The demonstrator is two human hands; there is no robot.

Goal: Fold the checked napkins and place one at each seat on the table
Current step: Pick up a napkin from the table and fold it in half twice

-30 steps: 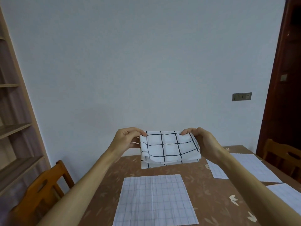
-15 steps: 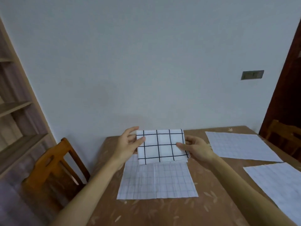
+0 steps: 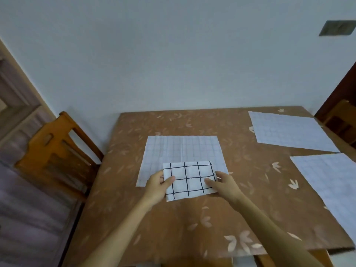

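- We judge this the placing step: our left hand (image 3: 157,186) and right hand (image 3: 224,183) pinch the folded checked napkin (image 3: 189,180) by its sides, thumbs on top.
- It overlaps the near edge of the pale grid placemat (image 3: 183,149) on the surface (image 3: 173,228).
- Next, probably: settle it flat, then let go.

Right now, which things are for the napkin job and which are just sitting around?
For the job: checked napkin, left hand, right hand, table, pale mats, wooden chair.
Just around: wall plate, shelves, dark door.
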